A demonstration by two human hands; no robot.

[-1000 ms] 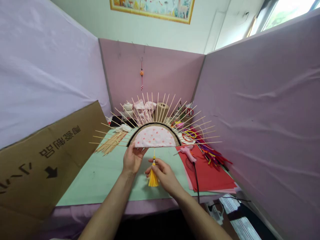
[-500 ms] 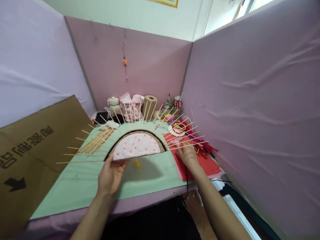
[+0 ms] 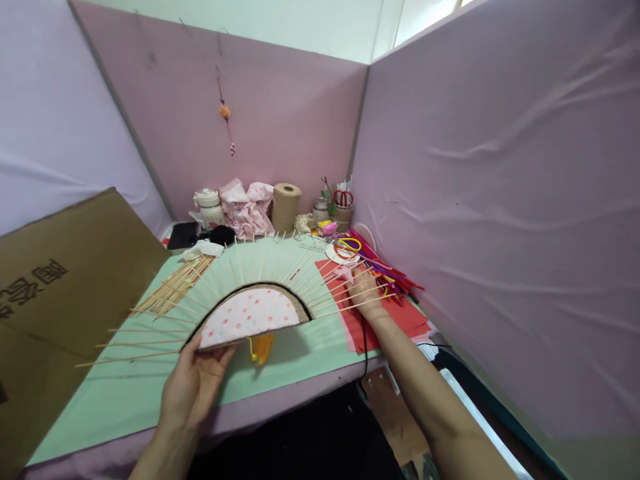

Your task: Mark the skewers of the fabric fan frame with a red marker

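Left hand [image 3: 193,383]: grip closed on spotted half-round fan [image 3: 250,313]
Right hand [image 3: 363,288]: grip around pink glue gun [image 3: 345,273]
Yellow tassel [image 3: 264,347]: below fan's edge

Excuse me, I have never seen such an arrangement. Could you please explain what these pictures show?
There is no machine here, only a person's two bare hands. One camera, worn on the head, looks forward and down, so every picture comes from there. The left hand holds a half-round piece with thin sticks fanning out; a yellow tassel shows below it. The right hand is at a pink glue gun, over red sheets; its grip is unclear. On the green surface lie loose sticks; behind stands a brown roll.
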